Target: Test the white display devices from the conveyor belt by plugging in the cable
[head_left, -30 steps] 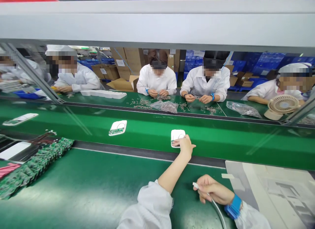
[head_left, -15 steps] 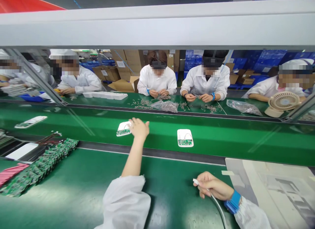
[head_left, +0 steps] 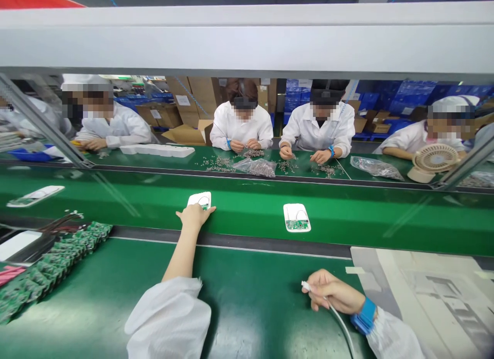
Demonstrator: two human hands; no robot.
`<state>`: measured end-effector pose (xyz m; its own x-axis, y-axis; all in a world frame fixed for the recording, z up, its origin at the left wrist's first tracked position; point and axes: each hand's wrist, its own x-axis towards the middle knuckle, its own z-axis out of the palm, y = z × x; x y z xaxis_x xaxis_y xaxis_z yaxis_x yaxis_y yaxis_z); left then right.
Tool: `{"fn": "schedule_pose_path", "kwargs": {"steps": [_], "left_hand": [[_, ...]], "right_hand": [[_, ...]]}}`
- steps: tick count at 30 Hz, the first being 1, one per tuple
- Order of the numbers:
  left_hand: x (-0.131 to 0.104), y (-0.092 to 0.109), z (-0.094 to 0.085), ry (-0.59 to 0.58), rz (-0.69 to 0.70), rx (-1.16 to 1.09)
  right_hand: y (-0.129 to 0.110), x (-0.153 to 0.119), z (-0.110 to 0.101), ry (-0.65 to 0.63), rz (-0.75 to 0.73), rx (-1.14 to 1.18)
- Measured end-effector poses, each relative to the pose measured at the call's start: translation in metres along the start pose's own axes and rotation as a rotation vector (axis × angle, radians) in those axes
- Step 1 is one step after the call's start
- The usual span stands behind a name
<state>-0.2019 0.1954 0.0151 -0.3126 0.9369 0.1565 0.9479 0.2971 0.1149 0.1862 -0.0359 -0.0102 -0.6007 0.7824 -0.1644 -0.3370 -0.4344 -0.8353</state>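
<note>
At splayed left hand (head_left: 193,215): white rounded plastic shell (head_left: 199,198), likely being positioned; next, level grip. Right hand (head_left: 335,293): pinching white cable (head_left: 341,322).

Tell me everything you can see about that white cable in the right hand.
The white cable looks smooth and round, like plastic. A small white plug at its end pokes out past the fingers of the right hand, aimed toward the picture's left and plugged into nothing. Below the hand, the cable bows down out of view at the bottom edge. Whether it touches the green tabletop is unclear.
</note>
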Motion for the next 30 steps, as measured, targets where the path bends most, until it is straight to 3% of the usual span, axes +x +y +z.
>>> {"fn": "schedule_pose_path", "kwargs": {"steps": [7,15,20,25,30], "left_hand": [[-0.004,0.005,0.001,0.074,0.048,-0.023],[-0.013,0.013,-0.006,0.156,0.008,-0.021],[-0.021,0.026,-0.005,0.112,0.083,-0.088],[-0.035,0.036,-0.007,0.060,0.068,-0.287],[-0.051,0.042,-0.023,0.036,-0.089,-0.662]], "right_hand": [[0.002,0.000,-0.001,0.005,-0.009,-0.003],[0.002,0.000,-0.002,0.001,-0.017,-0.003],[0.001,0.000,-0.002,0.010,-0.013,-0.002],[0.001,0.000,-0.001,0.021,-0.007,-0.012],[0.000,0.000,0.000,0.023,-0.002,-0.021]]}}
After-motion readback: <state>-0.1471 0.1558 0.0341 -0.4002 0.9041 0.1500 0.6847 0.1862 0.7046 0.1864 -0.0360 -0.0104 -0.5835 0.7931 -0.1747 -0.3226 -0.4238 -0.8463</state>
